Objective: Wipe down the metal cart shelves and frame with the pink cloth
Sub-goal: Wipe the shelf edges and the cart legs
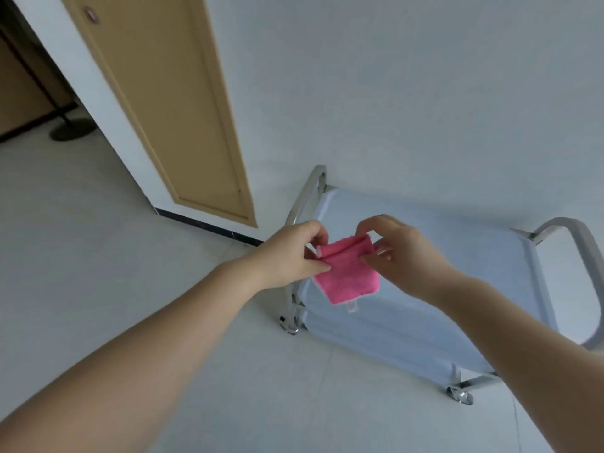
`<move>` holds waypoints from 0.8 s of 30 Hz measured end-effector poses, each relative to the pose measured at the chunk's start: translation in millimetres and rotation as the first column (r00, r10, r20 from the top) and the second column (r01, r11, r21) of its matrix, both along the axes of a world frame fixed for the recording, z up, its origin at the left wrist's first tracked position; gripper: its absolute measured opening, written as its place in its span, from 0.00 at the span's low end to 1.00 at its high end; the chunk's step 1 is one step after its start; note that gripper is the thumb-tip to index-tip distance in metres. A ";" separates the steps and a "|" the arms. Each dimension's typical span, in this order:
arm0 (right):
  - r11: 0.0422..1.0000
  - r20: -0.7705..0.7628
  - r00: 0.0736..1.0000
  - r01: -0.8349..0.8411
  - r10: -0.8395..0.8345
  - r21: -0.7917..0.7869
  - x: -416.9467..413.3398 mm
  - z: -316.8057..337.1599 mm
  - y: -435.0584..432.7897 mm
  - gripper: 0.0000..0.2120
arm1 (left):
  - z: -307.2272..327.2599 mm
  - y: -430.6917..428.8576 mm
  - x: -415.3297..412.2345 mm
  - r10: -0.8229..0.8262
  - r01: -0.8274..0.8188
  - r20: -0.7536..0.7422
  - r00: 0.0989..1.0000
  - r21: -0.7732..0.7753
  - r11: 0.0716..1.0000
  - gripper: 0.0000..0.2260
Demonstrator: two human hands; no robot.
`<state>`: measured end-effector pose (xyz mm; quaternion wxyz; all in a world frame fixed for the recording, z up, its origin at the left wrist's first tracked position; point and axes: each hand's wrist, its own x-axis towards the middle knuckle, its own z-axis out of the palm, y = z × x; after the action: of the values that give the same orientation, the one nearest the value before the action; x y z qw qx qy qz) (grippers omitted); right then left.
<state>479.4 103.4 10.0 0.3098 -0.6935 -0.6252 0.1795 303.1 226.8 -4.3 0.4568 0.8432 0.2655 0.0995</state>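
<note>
Above the near-left corner of the metal cart's top shelf (441, 256), the left hand (287, 253) and right hand (398, 253) each pinched an upper corner of the folded pink cloth (346, 273), held clear of the shelf. A loosened pinch could let the fold fall open or drop the cloth beside the cart.

Fuzzy pink cloth (346, 276); shiny metal cart (425, 289); matt door (170, 103).

Cloth (347, 276) pinched between left hand (289, 255) and right hand (403, 253), over cart (457, 273) left end. Cart against wall (425, 93); door (163, 109) further left.
</note>
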 end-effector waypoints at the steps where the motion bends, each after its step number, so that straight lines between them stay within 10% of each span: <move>1: 0.997 0.044 0.997 -0.068 0.067 0.030 -12.1 -2.2 8.4 0.16 | -3.4 4.2 -16.4 0.038 -0.038 0.006 0.999 -0.012 0.999 0.14; 24: 0.965 0.095 0.979 -0.156 0.179 -0.210 -60.7 -247.9 100.4 0.06 | -252.1 36.8 -85.7 0.332 -0.342 -0.092 0.939 -0.141 0.929 0.14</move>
<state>418.7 203.8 -237.9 0.1859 -0.6750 -0.6767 0.2277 217.5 263.5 -256.4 0.4879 0.7499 0.4283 0.1275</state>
